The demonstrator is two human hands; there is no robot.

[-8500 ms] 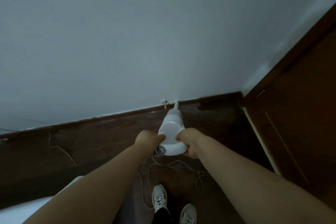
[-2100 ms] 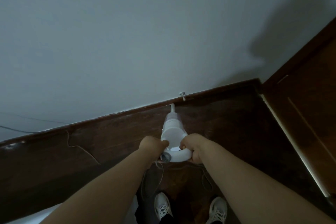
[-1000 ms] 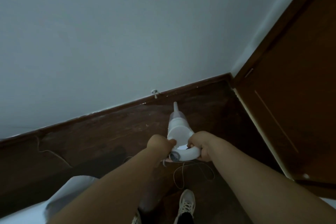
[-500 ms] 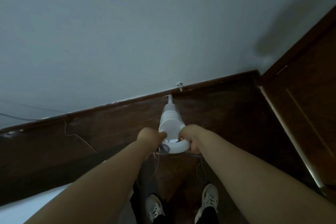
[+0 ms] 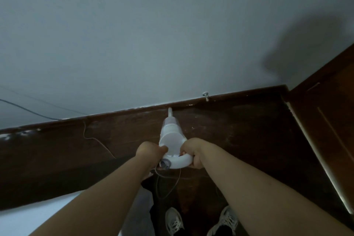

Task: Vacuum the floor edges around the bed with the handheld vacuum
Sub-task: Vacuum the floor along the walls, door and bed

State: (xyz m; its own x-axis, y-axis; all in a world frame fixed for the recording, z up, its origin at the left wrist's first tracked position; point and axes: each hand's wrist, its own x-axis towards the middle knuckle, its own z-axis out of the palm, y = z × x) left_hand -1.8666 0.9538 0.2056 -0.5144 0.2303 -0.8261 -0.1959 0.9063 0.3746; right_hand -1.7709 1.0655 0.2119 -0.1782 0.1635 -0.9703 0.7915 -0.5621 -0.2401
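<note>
A white handheld vacuum (image 5: 171,138) points away from me over the dark wooden floor (image 5: 239,140). Its thin nozzle tip (image 5: 170,111) reaches the dark baseboard (image 5: 122,114) under the grey wall. My left hand (image 5: 150,152) grips the left end of the vacuum's loop handle. My right hand (image 5: 193,150) grips the right side of that handle. A thin white cord (image 5: 168,184) hangs from the vacuum's rear toward the floor. The pale bed edge (image 5: 38,214) shows at the lower left.
A dark wooden door or cabinet (image 5: 333,120) stands on the right, with a pale strip along its base. A small white clip (image 5: 206,94) sits on the baseboard. A thin wire (image 5: 95,138) trails down from the baseboard at left. My white shoes (image 5: 201,220) stand below.
The view has tilted slightly and the nozzle has stayed at the baseboard, just left of the clip. Both hands keep their grip on the handle.
</note>
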